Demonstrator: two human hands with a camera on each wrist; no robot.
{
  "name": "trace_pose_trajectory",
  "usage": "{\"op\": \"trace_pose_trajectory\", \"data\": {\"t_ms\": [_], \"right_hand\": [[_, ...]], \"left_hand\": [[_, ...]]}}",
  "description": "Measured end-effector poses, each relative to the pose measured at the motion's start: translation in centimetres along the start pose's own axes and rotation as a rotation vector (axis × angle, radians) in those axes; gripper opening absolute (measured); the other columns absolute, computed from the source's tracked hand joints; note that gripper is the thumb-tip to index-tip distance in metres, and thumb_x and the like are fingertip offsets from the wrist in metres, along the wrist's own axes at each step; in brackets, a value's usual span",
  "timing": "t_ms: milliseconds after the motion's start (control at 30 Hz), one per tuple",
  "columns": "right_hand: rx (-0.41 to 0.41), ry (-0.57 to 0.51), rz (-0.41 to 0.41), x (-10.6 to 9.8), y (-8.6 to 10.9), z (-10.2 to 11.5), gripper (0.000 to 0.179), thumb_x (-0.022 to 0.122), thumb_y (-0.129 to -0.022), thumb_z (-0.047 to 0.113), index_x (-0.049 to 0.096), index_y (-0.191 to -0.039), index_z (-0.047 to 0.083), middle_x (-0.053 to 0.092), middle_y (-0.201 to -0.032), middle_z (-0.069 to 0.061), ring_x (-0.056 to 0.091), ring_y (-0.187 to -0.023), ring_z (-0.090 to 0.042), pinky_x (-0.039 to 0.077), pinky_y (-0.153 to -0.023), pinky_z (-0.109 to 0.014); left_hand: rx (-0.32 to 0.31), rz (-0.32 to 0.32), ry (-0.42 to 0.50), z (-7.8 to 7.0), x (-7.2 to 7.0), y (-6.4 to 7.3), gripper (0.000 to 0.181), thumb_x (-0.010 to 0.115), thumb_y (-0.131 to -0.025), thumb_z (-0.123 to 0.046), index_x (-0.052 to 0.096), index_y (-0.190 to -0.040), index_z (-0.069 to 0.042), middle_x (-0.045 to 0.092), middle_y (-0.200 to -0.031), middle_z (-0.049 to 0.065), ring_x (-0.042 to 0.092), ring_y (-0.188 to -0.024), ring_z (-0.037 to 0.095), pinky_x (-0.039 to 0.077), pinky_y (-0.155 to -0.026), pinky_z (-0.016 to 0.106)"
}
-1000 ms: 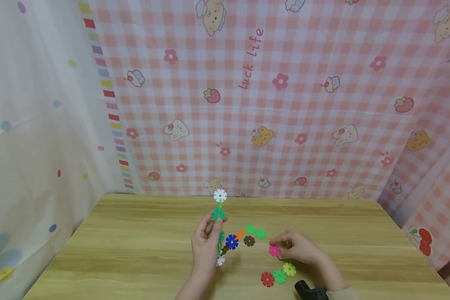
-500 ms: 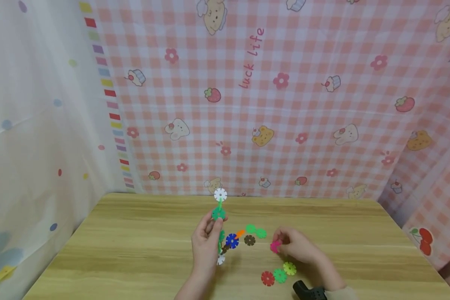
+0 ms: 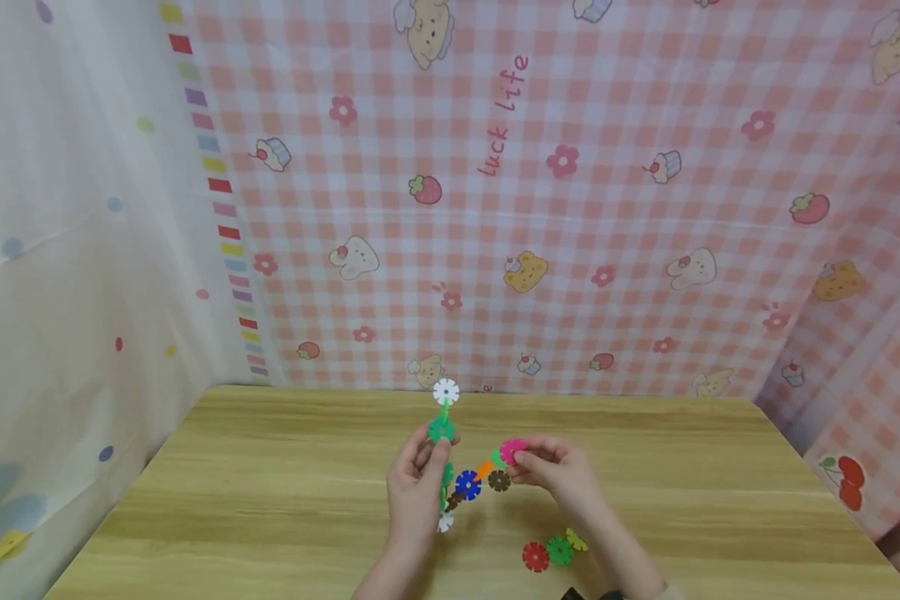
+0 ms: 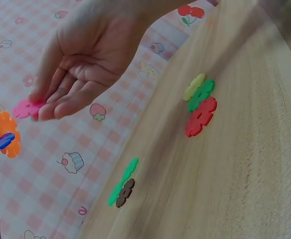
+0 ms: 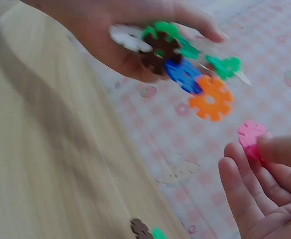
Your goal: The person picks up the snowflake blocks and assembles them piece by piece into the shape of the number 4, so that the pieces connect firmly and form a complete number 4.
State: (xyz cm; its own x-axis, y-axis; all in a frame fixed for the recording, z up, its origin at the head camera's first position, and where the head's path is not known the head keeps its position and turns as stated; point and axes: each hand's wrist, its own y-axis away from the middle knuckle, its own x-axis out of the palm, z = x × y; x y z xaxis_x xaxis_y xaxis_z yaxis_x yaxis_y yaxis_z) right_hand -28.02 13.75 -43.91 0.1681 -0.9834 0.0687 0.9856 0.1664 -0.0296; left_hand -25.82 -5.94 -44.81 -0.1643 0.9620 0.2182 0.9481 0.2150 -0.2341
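My left hand (image 3: pixel 420 487) holds up a linked chain of notched plastic snowflake discs. A white disc (image 3: pixel 446 392) tops it, with a green disc (image 3: pixel 442 429) under the thumb. Lower in the chain come white, brown and a blue disc (image 3: pixel 468 484), ending at an orange disc (image 5: pixel 210 98). Between thumb and fingertips my right hand (image 3: pixel 562 477) pinches a pink snowflake disc (image 5: pixel 252 138). In the right wrist view a small gap separates the pink disc from the orange one. The palm partly hides the chain's middle.
On the wooden table (image 3: pixel 270 500) lie a brown disc (image 3: pixel 499 481) and green discs (image 4: pixel 124 183), partly covered by the right hand in the head view. Nearer the front are a red disc (image 3: pixel 536 557), a green disc (image 3: pixel 559 550) and a yellow disc (image 3: pixel 577 540). Checked cloth hangs behind.
My right hand has lifted the pink disc and carried it left, toward the orange end of the chain. The left hand has stayed nearly in place, shifting slightly right with the chain.
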Motion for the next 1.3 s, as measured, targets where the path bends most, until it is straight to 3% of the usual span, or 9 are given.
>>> {"op": "trace_pose_trajectory", "data": {"t_ms": [367, 767, 1000, 1300], "right_hand": [[0.054, -0.169, 0.016, 1.1, 0.2, -0.6, 0.016, 0.063, -0.091, 0.003, 0.063, -0.106, -0.003, 0.070, -0.089, -0.011, 0.069, -0.078, -0.019, 0.057, -0.079, -0.036], [0.119, -0.209, 0.008, 1.7, 0.3, -0.7, 0.006, 0.064, -0.092, 0.008, 0.067, -0.096, 0.007, 0.069, -0.089, -0.006, 0.065, -0.077, -0.016, 0.057, -0.078, -0.035], [0.156, -0.251, 0.030, 1.9, 0.4, -0.9, 0.006, 0.063, -0.092, 0.006, 0.068, -0.091, 0.010, 0.067, -0.084, -0.003, 0.062, -0.072, -0.012, 0.057, -0.075, -0.031], [0.169, -0.275, -0.003, 2.4, 0.5, -0.9, 0.008, 0.065, -0.090, 0.006, 0.069, -0.085, 0.010, 0.066, -0.078, -0.001, 0.058, -0.065, -0.009, 0.057, -0.073, -0.031]], "left_hand": [[0.023, 0.015, 0.004, -0.1, 0.2, 0.1, 0.031, 0.064, -0.094, -0.020, 0.062, -0.123, -0.008, 0.070, -0.108, 0.009, 0.064, -0.104, 0.022, 0.051, -0.090, 0.030], [0.041, 0.023, 0.016, -0.1, 0.2, 0.2, 0.033, 0.064, -0.094, -0.020, 0.061, -0.124, -0.007, 0.070, -0.108, 0.007, 0.062, -0.108, 0.030, 0.050, -0.090, 0.030], [0.027, 0.019, 0.008, 0.0, 0.2, 0.2, 0.033, 0.064, -0.094, -0.022, 0.061, -0.124, -0.008, 0.070, -0.108, 0.009, 0.063, -0.106, 0.027, 0.050, -0.090, 0.030], [0.021, 0.002, -0.006, 0.1, 0.0, 0.0, 0.031, 0.065, -0.094, -0.025, 0.063, -0.122, -0.011, 0.071, -0.106, 0.005, 0.064, -0.103, 0.024, 0.050, -0.090, 0.031]]}}
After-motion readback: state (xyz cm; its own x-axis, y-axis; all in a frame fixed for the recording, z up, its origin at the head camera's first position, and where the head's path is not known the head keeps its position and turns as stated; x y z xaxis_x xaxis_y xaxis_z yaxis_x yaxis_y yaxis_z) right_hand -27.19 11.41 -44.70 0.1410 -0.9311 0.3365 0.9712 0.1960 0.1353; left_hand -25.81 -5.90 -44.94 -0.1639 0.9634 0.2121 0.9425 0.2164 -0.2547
